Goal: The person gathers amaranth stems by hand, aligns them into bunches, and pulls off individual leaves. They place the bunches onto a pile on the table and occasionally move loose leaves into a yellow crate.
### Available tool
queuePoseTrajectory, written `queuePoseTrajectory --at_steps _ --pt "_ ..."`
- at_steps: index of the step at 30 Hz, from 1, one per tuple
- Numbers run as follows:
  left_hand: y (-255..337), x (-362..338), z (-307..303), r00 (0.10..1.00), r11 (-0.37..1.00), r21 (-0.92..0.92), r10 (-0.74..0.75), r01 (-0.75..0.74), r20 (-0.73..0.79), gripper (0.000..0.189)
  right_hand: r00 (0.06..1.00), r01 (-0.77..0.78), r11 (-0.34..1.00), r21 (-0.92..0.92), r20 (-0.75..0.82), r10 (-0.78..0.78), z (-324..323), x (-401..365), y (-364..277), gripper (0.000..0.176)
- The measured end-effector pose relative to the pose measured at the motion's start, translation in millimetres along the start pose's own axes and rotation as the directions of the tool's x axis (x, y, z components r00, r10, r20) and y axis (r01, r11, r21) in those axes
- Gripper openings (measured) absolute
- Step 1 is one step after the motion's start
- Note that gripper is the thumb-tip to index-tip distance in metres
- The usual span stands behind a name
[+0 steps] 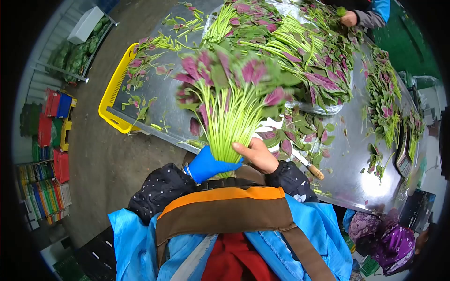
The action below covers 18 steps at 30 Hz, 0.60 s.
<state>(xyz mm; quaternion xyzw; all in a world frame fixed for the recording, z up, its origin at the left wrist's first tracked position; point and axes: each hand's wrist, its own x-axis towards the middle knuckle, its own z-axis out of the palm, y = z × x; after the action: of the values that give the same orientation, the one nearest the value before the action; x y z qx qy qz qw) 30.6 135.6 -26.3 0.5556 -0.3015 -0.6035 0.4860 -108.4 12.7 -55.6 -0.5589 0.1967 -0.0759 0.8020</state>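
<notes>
A thick bunch of amaranth (229, 117), with pale green stems and purple-and-green leaves, stands upright in front of my body. My left hand (206, 166), in a blue glove, is wrapped around the lower stems. At the right side of the same stems is my bare right hand (259, 154), its thumb pressed on the front and its other fingers partly hidden. The leafy top is blurred. Just right of my right hand, a knife (315, 172) with a wooden handle lies on the metal table (180, 100) among loose leaves (286, 140).
A large heap of amaranth (300, 51) covers the table's far middle. A yellow basket (108, 100) is at the left edge. More stalks (382, 93) and a scale (404, 161) are on the right. Another person's hand (349, 18) reaches in at the top right.
</notes>
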Motion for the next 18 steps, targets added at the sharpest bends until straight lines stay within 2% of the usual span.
queuePoseTrajectory --at_steps 3,4,7,9,11,13,15,16,18 --pt "3 -4 0 0.999 0.999 0.003 0.049 -0.049 -0.01 0.051 0.995 -0.012 0.998 0.055 0.1 0.006 0 -5 -11 0.037" --pt "4 -2 1 0.999 0.998 0.049 0.048 -0.047 -0.014 0.049 0.987 -0.092 0.98 0.176 0.145 0.067 -3 -5 -12 0.041" --pt "5 11 5 0.997 0.986 0.154 0.075 -0.072 -0.013 0.044 0.974 -0.079 0.868 0.49 0.223 -0.037 1 14 -3 0.048" --pt "-2 21 3 0.989 0.968 0.207 0.146 -0.143 0.002 0.042 0.974 -0.135 0.879 0.457 0.226 0.032 7 24 -4 0.057" --pt "-5 24 3 0.993 0.97 0.212 0.12 -0.116 -0.007 0.045 0.973 -0.196 0.865 0.461 0.204 0.111 13 27 -7 0.062" --pt "-4 23 2 0.999 0.959 0.282 0.046 -0.041 -0.011 0.046 0.972 -0.221 0.835 0.504 0.187 0.144 16 27 -8 0.051" --pt "15 9 -5 0.999 0.924 0.382 -0.003 -0.016 0.048 0.045 0.975 -0.209 0.837 0.507 0.17 0.14 16 30 3 0.044" --pt "22 1 -10 0.997 0.903 0.429 -0.032 -0.004 0.076 0.044 0.989 -0.127 0.853 0.506 0.134 0.068 18 30 3 0.038" --pt "26 -7 -41 0.995 0.914 0.398 -0.05 0.08 -0.085 0.04 0.989 -0.133 0.846 0.516 0.119 0.084 18 29 2 0.037"
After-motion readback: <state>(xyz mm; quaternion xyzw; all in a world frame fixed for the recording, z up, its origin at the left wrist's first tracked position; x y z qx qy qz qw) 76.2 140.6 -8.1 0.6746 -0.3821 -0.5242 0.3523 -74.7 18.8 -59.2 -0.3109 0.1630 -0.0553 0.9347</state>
